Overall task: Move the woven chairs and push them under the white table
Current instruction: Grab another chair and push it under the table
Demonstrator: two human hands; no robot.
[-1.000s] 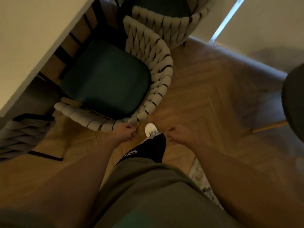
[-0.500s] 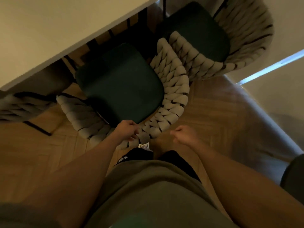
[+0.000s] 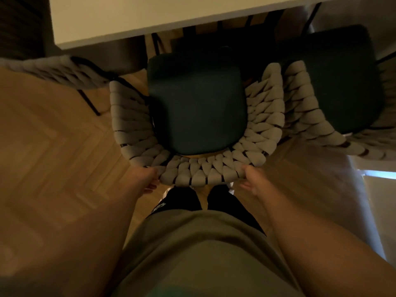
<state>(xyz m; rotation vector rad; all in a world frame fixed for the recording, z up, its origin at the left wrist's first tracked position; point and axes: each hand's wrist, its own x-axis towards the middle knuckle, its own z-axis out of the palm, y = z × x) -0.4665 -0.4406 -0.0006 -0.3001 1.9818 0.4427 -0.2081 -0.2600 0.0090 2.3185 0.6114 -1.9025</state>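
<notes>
A woven chair (image 3: 199, 172) with a thick cream rope back and a dark green seat cushion stands right in front of me, its seat front near the edge of the white table (image 3: 150, 16). My left hand (image 3: 145, 179) grips the left end of the curved backrest. At the right end of the same backrest, my right hand (image 3: 254, 181) has its fingers against the weave; the picture is blurred there. A second woven chair (image 3: 308, 116) stands close on the right, its seat partly under the table.
A third woven chair (image 3: 55, 71) stands at the left by the table's corner, with thin black legs. The floor (image 3: 53, 136) is light herringbone wood. A bright strip (image 3: 379, 174) lies at the right edge. My legs and white shoes are just behind the chair.
The view has swung so the chair sits square in front of me. My right hand has come from free air onto the backrest's right end; my left hand has stayed on the left end.
</notes>
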